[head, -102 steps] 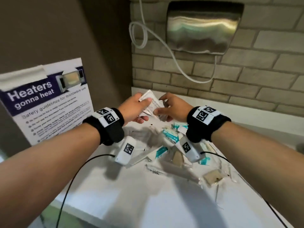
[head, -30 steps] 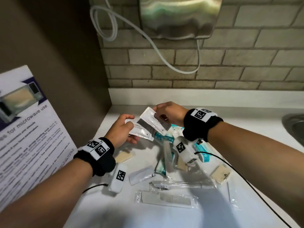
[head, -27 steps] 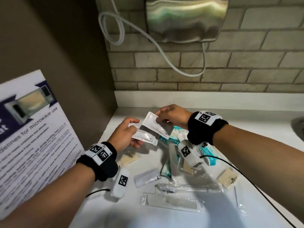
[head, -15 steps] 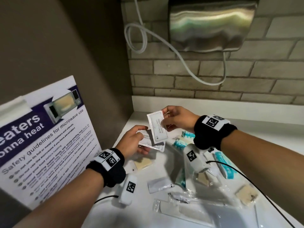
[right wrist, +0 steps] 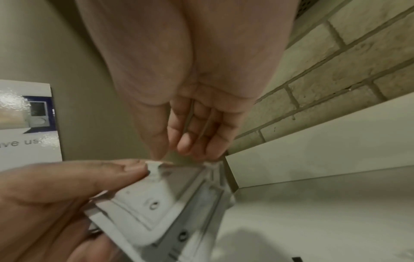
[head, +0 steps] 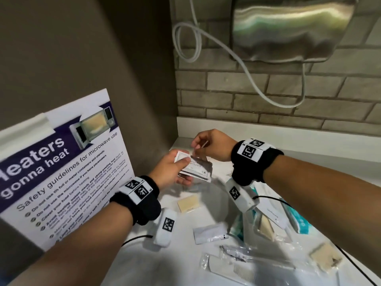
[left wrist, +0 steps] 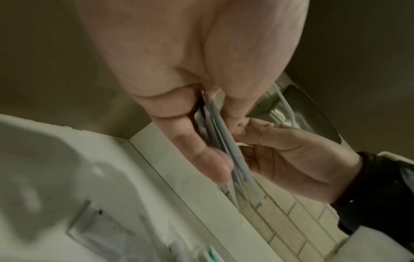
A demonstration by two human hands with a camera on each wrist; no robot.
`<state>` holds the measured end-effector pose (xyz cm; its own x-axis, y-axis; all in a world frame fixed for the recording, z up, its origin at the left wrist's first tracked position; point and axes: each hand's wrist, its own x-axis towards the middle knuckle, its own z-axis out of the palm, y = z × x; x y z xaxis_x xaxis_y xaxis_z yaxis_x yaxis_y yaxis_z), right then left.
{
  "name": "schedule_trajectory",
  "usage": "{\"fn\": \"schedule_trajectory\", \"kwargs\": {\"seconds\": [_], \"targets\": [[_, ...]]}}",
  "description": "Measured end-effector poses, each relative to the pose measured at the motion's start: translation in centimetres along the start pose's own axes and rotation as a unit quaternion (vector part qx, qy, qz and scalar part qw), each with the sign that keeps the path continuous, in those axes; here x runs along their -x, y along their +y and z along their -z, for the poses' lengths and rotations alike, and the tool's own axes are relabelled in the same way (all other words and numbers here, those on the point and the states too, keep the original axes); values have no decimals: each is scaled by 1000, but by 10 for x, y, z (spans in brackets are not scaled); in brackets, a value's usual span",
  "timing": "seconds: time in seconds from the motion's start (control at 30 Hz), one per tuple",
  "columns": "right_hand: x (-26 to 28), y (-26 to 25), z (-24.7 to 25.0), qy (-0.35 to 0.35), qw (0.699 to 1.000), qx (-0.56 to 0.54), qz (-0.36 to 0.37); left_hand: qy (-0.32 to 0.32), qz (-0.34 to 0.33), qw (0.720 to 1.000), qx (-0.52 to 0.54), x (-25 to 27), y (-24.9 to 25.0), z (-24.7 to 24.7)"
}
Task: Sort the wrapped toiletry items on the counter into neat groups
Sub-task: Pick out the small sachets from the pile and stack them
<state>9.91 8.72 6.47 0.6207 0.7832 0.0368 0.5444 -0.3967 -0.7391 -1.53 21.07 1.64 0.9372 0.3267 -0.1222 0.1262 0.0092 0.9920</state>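
Observation:
A small stack of flat white sachets (head: 198, 169) is held above the counter's back left corner. My left hand (head: 171, 170) grips the stack, thumb on top and fingers beneath; the left wrist view shows the sachets (left wrist: 224, 141) edge-on between its fingers. My right hand (head: 206, 145) is curled over the stack's far edge. In the right wrist view its thumb and fingertips (right wrist: 186, 145) pinch the upper edge of the top sachet (right wrist: 152, 200). On the white counter (head: 144, 265) lie a tan packet (head: 188, 203), a small white sachet (head: 208, 234) and a wrapped comb (head: 237, 269).
More wrapped items lie to the right: teal packets (head: 299, 221), a clear long wrapper (head: 257, 252), another tan packet (head: 325, 259). A microwave safety poster (head: 61, 172) leans at the left. A steel hand dryer (head: 288, 27) and white cable (head: 206, 48) hang on the brick wall.
My right hand has laid its upright sachet down onto the ones in my left hand, making one stack. Both hands stayed near the back left corner.

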Motion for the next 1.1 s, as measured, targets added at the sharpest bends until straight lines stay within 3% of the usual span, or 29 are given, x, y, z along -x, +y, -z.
{"fn": "schedule_trajectory", "kwargs": {"seconds": [0.07, 0.13, 0.2, 0.3, 0.53, 0.83, 1.1], "targets": [[-11, 9, 1, 51, 998, 25, -9, 25, -3, 1000, -4, -2, -3, 10], [-24, 21, -1, 61, 995, 66, -31, 62, -17, 998, -14, -5, -7, 25], [-32, 31, -9, -6, 988, 136, -69, 99, -20, 995, -27, -11, -12, 38], [-32, 37, -35, -131, 950, 268, -97, 126, -20, 992, -13, -21, -14, 49], [-23, 47, -92, -274, 883, 372, -81, 117, -28, 993, -11, -33, -16, 41], [38, 52, -93, -271, 897, 346, 40, 57, -27, 998, -23, -29, -3, 18], [81, 62, -83, -251, 910, 329, 12, -9, -27, 997, -71, -18, -7, -4]]}}
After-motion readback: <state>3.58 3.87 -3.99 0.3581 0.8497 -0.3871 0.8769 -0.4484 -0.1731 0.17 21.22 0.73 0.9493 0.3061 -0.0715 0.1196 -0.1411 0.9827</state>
